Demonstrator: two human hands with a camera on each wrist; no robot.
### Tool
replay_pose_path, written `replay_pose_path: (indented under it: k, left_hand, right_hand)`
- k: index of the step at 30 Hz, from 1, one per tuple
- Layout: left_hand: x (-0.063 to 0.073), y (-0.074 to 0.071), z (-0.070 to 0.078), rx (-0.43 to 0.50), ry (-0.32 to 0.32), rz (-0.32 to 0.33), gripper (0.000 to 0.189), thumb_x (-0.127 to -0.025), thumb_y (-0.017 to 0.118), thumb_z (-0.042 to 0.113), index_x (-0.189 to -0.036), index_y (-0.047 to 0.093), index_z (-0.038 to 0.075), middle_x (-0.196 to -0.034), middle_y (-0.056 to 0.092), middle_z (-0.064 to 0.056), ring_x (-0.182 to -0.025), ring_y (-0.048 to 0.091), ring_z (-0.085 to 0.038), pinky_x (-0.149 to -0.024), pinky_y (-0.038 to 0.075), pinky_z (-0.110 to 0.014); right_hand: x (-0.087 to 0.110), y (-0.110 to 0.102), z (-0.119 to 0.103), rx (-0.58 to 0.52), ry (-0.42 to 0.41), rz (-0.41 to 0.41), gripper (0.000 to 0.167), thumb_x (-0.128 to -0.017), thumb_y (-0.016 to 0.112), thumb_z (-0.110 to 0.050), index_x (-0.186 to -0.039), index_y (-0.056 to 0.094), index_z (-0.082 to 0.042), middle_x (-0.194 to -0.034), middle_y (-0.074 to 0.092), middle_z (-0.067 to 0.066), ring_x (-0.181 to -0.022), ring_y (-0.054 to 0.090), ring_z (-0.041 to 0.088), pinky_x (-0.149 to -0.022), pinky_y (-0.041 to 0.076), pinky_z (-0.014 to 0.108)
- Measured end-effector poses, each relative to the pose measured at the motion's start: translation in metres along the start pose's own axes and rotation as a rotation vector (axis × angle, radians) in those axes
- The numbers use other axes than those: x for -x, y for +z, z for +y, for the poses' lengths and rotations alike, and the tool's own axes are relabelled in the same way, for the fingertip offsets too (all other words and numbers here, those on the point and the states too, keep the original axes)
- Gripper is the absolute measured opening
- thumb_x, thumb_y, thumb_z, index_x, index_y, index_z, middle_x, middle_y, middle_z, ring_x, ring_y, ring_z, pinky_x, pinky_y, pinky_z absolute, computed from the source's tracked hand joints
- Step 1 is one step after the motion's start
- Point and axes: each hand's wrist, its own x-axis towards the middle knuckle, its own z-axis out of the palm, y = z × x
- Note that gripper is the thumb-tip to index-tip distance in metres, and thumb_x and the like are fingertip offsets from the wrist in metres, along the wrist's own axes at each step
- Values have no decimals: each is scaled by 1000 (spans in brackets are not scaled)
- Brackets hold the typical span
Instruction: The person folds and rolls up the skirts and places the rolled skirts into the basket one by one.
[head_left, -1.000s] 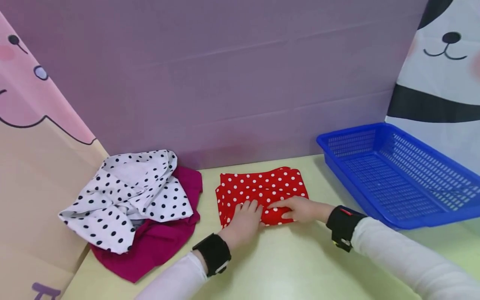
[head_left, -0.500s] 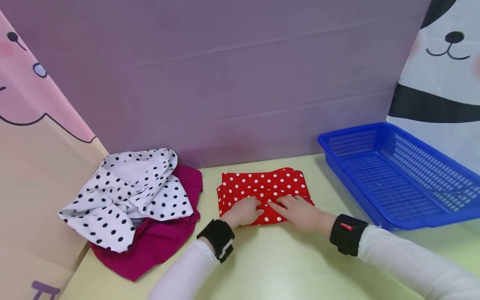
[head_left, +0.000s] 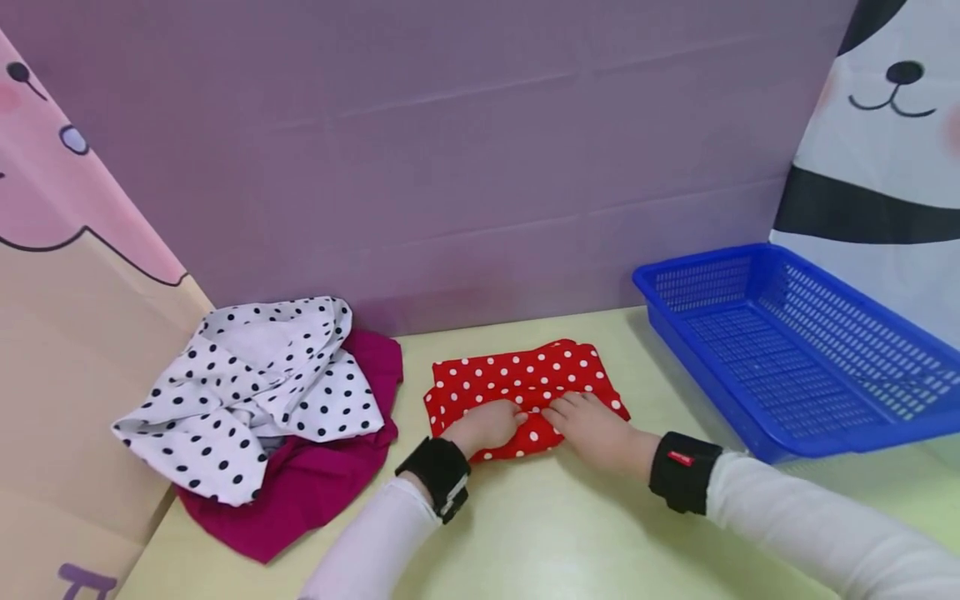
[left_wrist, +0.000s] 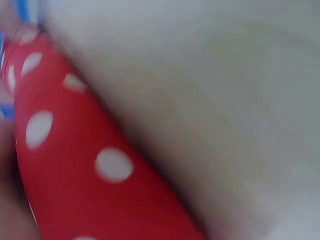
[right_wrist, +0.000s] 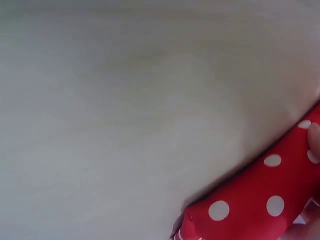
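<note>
A folded red cloth with white polka dots (head_left: 487, 375) lies on the table in front of me. My left hand (head_left: 489, 423) grips its near part from the left, fingers curled into the fabric. From the right, my right hand (head_left: 592, 427) pinches the same fold, its fingers bent over the cloth close to the left hand. The left wrist view has the dotted fabric (left_wrist: 90, 160) running diagonally, with part of the hand at the left edge. At lower right in the right wrist view, fingers (right_wrist: 314, 140) press on the cloth. The fingertips are partly hidden.
A blue plastic basket (head_left: 705, 375) with mesh sides stands to the right, beside the right forearm. On the left, a white cloth with black dots (head_left: 262, 367) lies crumpled over a magenta cloth (head_left: 322, 492). A purple wall panel (head_left: 465, 167) rises behind the table (head_left: 540, 533).
Both hands have moved from lying over the red cloth to gripping its near fold, the right hand's spread fingers curling in. The cloth has turned slightly, its left side shifting nearer.
</note>
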Motion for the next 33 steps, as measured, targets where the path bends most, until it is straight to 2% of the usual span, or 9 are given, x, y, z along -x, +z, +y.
replay_pose_path:
  k: [5, 8, 11, 15, 17, 21, 26, 29, 33]
  left_hand:
    - [13, 11, 7, -314, 146, 241, 30, -81, 74, 31, -105, 71, 14, -102, 67, -3, -94, 62, -18, -92, 49, -42]
    - [21, 13, 8, -364, 187, 289, 28, -86, 69, 33, -103, 72, 11, -103, 64, -5, -93, 60, -18, -86, 52, -37]
    - [26, 13, 5, -335, 198, 268, 37, -88, 64, 39, -110, 68, 9, -105, 62, -5, -95, 58, -18, -86, 51, -36]
    - [30, 14, 0, -278, 215, 222, 46, -85, 67, 42, -118, 64, 9, -109, 62, -6, -99, 57, -18, -90, 50, -36]
    - [29, 13, -1, -221, 209, 202, 44, -84, 69, 39, -117, 64, 9, -105, 63, -4, -95, 58, -17, -88, 50, -33]
    - [25, 11, -3, -75, 175, 167, 34, -86, 68, 34, -110, 67, 11, -88, 66, 2, -79, 57, -11, -79, 51, -26]
    - [20, 7, -5, 37, 130, 132, 34, -88, 66, 30, -117, 67, 12, -95, 70, 3, -82, 59, -10, -82, 51, -26]
    - [17, 2, -5, 80, 108, 101, 34, -88, 66, 28, -118, 67, 11, -101, 70, 1, -88, 59, -13, -85, 51, -29]
    - [11, -1, -6, 134, 64, 29, 31, -89, 65, 28, -114, 68, 10, -96, 68, 1, -86, 56, -13, -83, 50, -29]
  right_hand:
    - [-8, -2, 7, -105, 4, -18, 48, -77, 78, -21, -119, 62, -4, -115, 65, 12, -112, 57, 31, -97, 45, 48]
    - [-11, -3, 10, -216, 18, -47, 47, -76, 78, -19, -118, 63, -4, -115, 65, 13, -114, 57, 33, -98, 44, 49]
    - [-13, -5, 13, -308, 40, -70, 47, -77, 77, -18, -119, 63, -4, -115, 65, 14, -114, 57, 34, -98, 44, 49]
    - [-17, -7, 19, -357, 34, -97, 46, -78, 76, -19, -120, 63, -5, -112, 67, 12, -108, 60, 31, -94, 47, 46]
    - [-18, -7, 22, -405, 40, -125, 45, -80, 75, -18, -121, 63, -5, -113, 67, 10, -107, 60, 28, -94, 48, 45]
    - [-19, -9, 26, -526, 87, -203, 45, -83, 72, -20, -124, 61, -5, -117, 64, 8, -111, 57, 27, -97, 44, 47]
    - [-19, -13, 27, -609, 144, -276, 50, -84, 70, -24, -129, 57, -6, -122, 61, 10, -115, 53, 29, -99, 43, 50]
    - [-17, -12, 26, -628, 154, -265, 54, -84, 70, -24, -133, 54, -8, -124, 60, 10, -116, 53, 29, -98, 44, 49]
    - [-9, -5, 26, -624, 71, -182, 57, -84, 70, -25, -137, 52, -13, -128, 60, 9, -121, 51, 31, -98, 44, 49]
